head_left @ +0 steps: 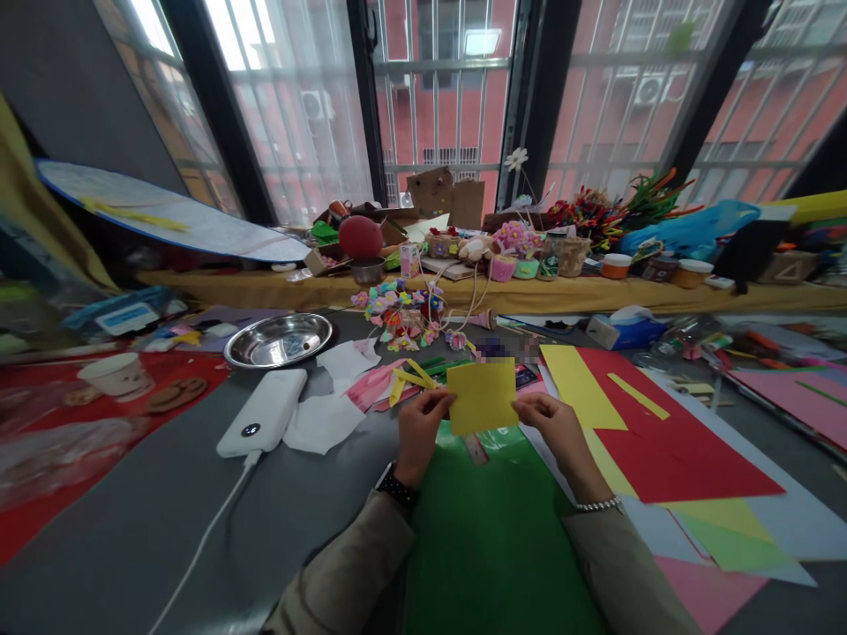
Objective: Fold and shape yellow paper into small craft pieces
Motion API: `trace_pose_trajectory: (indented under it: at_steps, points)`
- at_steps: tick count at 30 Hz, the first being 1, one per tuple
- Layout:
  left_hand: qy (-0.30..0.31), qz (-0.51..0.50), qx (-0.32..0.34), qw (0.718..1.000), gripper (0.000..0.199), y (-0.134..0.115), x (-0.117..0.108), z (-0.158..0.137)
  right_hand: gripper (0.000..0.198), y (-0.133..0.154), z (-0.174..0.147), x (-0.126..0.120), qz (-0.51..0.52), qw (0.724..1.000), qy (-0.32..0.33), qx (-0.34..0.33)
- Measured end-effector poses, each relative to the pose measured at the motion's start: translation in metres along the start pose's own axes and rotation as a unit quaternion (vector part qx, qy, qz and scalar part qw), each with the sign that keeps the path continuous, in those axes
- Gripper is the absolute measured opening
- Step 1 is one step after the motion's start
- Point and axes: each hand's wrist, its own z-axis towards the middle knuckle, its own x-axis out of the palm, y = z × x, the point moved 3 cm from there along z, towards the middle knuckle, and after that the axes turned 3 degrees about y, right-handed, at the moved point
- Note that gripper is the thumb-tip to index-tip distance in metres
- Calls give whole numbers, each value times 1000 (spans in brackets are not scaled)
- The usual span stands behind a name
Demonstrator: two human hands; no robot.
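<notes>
A yellow sheet of paper (482,395) is held up by its two side edges. My left hand (422,428) pinches its left edge between thumb and fingers, and my right hand (548,425) does the same at the right edge. Below the sheet lies a shiny green mat (496,538). A small ruler-like strip (475,450) rests on the mat, its far part hidden behind the yellow paper. Yellow paper strips (407,381) and pink paper (378,385) lie just beyond my left hand.
White power bank (263,413) with a cable, metal dish (278,340) and white paper scraps (324,422) are at left. Red paper (681,432) and other coloured sheets spread at right. Behind stand paper flowers (401,313), a tissue pack (625,330) and a crowded ledge (265,291).
</notes>
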Motion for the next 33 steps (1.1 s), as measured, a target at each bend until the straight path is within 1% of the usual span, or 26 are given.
trace_pose_trajectory:
  at_steps: [4,7,11,13,17,22,27,31,33]
  points:
    - [4,-45,-18,999,17,4,1,2,22,-2,1,3,-8,1000,14,-1]
    - [15,-70,-32,997,17,7,2,2,22,-2,1,1,-29,1000,2,-3]
    - [47,-100,-60,992,20,12,4,2,23,-2,1,0,-31,999,-14,-10]
    - [49,-104,-65,991,20,14,4,3,23,-2,1,1,-7,1000,-17,-4]
    - [34,-109,-75,991,19,16,4,2,25,-6,1,4,37,999,-6,20]
    - [46,-107,-99,988,21,16,8,-1,24,-4,0,0,-6,998,-62,2]
    - [41,-124,-115,985,22,17,8,-2,24,-5,1,1,30,999,-42,13]
    - [48,-132,-123,982,24,16,9,-3,25,-5,1,0,19,998,-65,6]
    - [49,-132,-125,982,24,15,9,-4,25,-6,1,0,22,998,-62,4]
